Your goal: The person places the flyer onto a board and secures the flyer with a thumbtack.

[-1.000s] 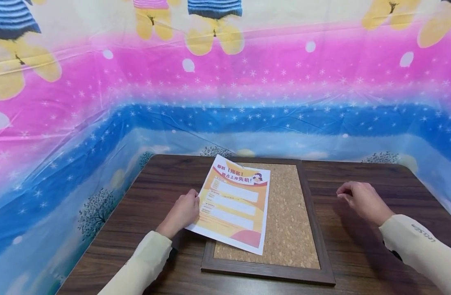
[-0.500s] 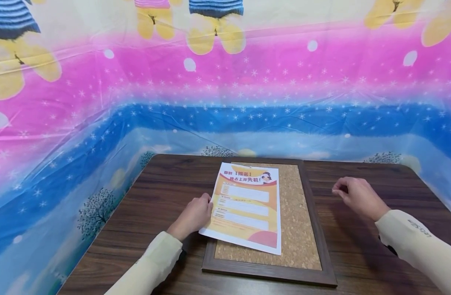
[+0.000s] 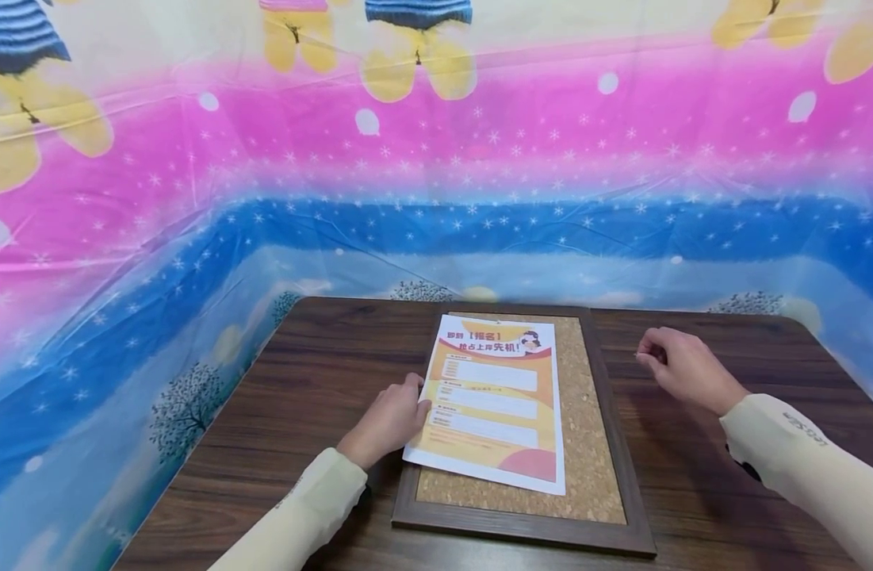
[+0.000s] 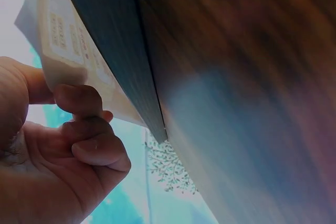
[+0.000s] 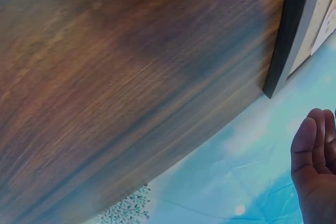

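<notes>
My left hand [image 3: 388, 420] pinches the left edge of a printed flyer [image 3: 489, 396], orange and yellow with red characters and white boxes. In the left wrist view the thumb and forefinger of the left hand [image 4: 79, 129] grip the paper's edge, and the other fingers are curled in. The flyer overlaps a framed cork board [image 3: 593, 452], covering much of its left and middle part. To the right of the board my right hand [image 3: 686, 369] hovers over the table, fingers loosely curled, with nothing visible in them.
The board's brown wooden frame [image 3: 522, 535] lies on a dark wood table [image 3: 300, 373]. A printed cloth [image 3: 436, 230] with pink and blue bands hangs behind and beside the table.
My left hand has carried the flyer rightward, further over the cork board, and the sheet has turned straighter. My right hand has shifted slightly up and to the left.
</notes>
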The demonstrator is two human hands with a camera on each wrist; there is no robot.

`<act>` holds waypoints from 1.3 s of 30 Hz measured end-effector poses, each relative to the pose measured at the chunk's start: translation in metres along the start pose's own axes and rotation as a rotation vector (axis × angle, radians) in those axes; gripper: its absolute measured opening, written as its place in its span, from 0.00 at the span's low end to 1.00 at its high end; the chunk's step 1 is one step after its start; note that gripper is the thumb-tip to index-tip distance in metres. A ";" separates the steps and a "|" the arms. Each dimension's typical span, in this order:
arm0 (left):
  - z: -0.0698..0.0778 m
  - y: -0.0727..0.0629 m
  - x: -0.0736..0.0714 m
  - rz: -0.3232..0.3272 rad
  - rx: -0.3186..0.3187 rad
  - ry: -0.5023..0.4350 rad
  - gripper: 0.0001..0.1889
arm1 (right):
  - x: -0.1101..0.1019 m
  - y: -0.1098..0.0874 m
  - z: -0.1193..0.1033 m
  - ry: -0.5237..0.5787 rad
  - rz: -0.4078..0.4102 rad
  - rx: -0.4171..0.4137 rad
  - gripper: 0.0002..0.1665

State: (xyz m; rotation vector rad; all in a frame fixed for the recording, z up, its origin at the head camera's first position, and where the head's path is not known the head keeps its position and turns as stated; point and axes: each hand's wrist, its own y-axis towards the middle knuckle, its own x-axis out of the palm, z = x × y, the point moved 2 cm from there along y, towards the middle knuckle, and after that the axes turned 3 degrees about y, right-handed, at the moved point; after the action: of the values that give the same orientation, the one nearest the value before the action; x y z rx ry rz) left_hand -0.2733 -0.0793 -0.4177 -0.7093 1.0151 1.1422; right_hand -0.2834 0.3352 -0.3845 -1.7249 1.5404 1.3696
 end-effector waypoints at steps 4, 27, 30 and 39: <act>0.003 0.000 0.001 -0.004 0.019 -0.005 0.21 | 0.002 0.008 -0.004 0.013 0.015 -0.032 0.04; 0.010 0.000 0.008 -0.039 0.130 0.052 0.20 | 0.033 0.065 -0.029 0.186 -0.078 0.076 0.10; 0.013 0.001 0.009 -0.048 0.137 0.057 0.19 | 0.040 0.076 -0.035 0.209 -0.096 0.093 0.10; 0.019 0.002 0.015 -0.081 0.188 0.071 0.17 | 0.059 0.104 -0.045 0.240 -0.145 0.161 0.11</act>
State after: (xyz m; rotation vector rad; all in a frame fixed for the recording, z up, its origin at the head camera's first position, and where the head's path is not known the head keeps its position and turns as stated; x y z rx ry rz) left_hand -0.2689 -0.0560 -0.4235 -0.6373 1.1274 0.9434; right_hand -0.3695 0.2415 -0.3891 -1.9112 1.5660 0.9685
